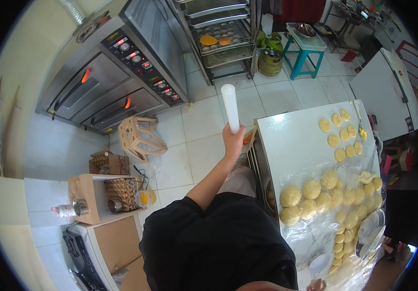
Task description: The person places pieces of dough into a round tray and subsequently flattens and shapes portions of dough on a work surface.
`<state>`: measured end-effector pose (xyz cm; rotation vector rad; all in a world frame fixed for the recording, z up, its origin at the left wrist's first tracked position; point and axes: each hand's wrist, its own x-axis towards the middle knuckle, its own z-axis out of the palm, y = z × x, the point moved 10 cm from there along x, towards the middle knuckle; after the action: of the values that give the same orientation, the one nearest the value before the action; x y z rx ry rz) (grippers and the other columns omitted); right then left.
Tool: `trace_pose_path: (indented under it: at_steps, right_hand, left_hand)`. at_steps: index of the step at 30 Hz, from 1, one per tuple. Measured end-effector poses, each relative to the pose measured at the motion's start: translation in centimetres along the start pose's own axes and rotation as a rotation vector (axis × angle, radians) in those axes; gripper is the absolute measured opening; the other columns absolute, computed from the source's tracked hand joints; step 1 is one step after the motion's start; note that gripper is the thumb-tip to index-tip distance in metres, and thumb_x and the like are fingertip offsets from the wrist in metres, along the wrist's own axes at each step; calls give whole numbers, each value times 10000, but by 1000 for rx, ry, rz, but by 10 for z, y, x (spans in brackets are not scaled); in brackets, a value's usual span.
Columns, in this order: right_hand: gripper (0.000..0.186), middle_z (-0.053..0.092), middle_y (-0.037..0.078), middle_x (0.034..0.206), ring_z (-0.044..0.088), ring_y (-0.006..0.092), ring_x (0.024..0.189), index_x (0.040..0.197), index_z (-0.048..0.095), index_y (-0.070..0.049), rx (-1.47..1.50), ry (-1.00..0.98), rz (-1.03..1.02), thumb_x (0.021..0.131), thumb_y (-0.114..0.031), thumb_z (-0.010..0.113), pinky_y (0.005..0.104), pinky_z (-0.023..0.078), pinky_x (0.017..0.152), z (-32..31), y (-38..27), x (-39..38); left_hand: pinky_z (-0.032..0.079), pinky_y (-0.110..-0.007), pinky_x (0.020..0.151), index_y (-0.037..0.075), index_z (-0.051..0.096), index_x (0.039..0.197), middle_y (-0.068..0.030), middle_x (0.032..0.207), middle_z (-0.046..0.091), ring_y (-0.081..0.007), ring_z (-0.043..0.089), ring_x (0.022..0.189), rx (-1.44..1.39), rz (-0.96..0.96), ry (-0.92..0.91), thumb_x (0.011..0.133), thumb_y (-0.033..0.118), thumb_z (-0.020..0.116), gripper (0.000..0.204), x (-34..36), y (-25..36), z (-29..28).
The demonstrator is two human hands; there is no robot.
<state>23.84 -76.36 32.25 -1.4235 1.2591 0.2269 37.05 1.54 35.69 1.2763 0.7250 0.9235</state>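
Note:
My left hand (pixel 233 139) is stretched out ahead past the table's left edge, its fingers wrapped round the lower end of a white rolling pin (pixel 229 106), a plain smooth cylinder that points up and away. Only a few fingertips of my right hand (pixel 317 285) show at the lower edge, near the front of the white table (pixel 291 140); whether they hold anything is hidden. On the table, several round dough balls (pixel 310 189) lie under clear plastic film (pixel 298 236). Several flattened dough discs (pixel 336 120) lie uncovered at the far right.
A steel deck oven (pixel 102 82) stands at the far left, with a folding stool (pixel 138 137) before it. Ahead are a tray rack (pixel 222 36), gas cylinders (pixel 270 60) and a teal stool (pixel 306 58). Another person's hand (pixel 402 253) shows at the lower right, beyond the table.

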Motion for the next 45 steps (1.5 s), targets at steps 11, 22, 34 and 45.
trace_pose_path:
  at_steps: [11, 22, 34, 45]
  right_hand:
    - [398, 486, 88, 1084, 471, 152, 961, 1092, 469, 23, -342, -757, -801, 708, 16, 574, 252, 404, 803, 377, -121, -185]
    - [747, 324, 87, 1265, 265, 278, 1184, 1210, 365, -155, -481, -360, -1305, 564, -235, 731, 445, 211, 956, 532, -129, -230]
    - [629, 445, 64, 1117, 411, 207, 1006, 1241, 335, -63, -979, 248, -1219, 736, -385, 531, 366, 290, 840, 514, -109, -211]
    - [482, 396, 152, 1228, 335, 281, 1168, 1260, 297, -48, -713, -257, -1038, 838, -226, 445, 392, 274, 951, 513, -57, -224]
  left_hand:
    - [310, -201, 336, 34, 488, 913, 21, 512, 434, -51, 394, 383, -23, -91, -537, 842, 257, 491, 234, 4, -11, 103]
    - [404, -320, 642, 117, 570, 1003, -48, 814, 567, -205, 546, 725, 547, 766, -1069, 673, 110, 629, 335, 5, 22, 202]
    - [58, -495, 1004, 102, 237, 1305, -52, 1337, 269, -191, 209, 1252, 835, 1217, -1721, 830, 389, 365, 569, -58, -28, 236]
    - [246, -413, 903, 106, 524, 1052, -12, 1041, 522, -142, 456, 1023, 567, 898, -1812, 713, 195, 573, 355, -42, -50, 183]
